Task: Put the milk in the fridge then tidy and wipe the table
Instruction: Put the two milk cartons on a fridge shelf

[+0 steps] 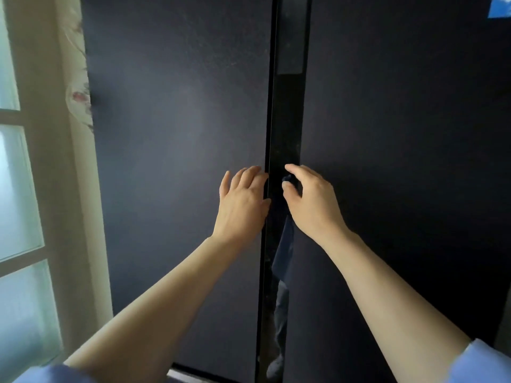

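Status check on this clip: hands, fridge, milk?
Left hand flat on left fridge door, empty. Right hand open at the centre strip, empty. Both doors shut. No milk in view.

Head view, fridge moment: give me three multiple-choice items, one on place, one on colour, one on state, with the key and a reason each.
1. Where are the two hands?
A. At the central seam between the doors
B. On the window frame
C. On a table

2. What colour are the fridge doors?
A. White
B. Dark navy, near black
C. Red

3. What do the hands hold?
A. A milk carton
B. A cloth
C. Nothing

Key:
1 A: the left hand lies on the left door at its inner edge, and the right hand reaches the dark centre strip.
2 B: both panels, including the right door, are very dark.
3 C: both hands are open and empty.
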`<state>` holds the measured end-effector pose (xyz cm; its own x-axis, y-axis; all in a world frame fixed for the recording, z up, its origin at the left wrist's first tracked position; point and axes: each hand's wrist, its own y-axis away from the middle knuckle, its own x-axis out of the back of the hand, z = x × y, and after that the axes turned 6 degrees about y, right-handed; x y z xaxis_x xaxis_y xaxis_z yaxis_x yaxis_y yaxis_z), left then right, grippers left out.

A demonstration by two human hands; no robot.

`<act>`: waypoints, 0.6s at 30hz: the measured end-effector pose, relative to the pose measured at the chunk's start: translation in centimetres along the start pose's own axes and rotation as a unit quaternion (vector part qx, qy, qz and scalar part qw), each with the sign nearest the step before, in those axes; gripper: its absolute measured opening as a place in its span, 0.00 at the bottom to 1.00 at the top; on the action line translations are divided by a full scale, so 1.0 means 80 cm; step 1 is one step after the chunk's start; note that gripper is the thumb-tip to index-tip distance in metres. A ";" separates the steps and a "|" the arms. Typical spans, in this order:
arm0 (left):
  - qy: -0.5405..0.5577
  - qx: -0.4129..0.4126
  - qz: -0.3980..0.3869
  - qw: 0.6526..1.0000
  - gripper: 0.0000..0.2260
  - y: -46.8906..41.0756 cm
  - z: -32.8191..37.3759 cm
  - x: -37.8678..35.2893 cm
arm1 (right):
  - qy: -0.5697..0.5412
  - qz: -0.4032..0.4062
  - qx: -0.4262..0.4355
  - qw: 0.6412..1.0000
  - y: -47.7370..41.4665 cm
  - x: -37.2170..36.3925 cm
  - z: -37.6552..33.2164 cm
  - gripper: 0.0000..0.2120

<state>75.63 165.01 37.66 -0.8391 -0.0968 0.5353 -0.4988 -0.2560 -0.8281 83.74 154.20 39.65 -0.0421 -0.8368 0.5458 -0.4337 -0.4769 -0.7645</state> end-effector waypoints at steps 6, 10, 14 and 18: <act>0.108 0.044 0.056 0.992 0.16 0.068 0.001 0.080 | -0.191 0.014 -0.032 0.981 0.053 0.003 -0.067 0.16; 0.098 0.071 0.099 0.988 0.14 0.116 -0.019 0.148 | -0.286 -0.004 -0.009 0.958 0.085 -0.006 -0.126 0.13; 0.047 0.136 0.113 0.983 0.14 0.172 -0.033 0.216 | -0.380 -0.050 0.014 0.924 0.112 -0.042 -0.197 0.10; -0.054 0.199 0.142 0.968 0.12 0.230 -0.042 0.283 | -0.459 -0.137 0.062 0.876 0.134 -0.079 -0.275 0.11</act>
<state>46.73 161.32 34.02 -0.8918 -0.3125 0.3272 -0.1100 -0.5517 -0.8268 59.51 160.28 35.56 0.8141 -0.5232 0.2519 -0.2112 -0.6709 -0.7109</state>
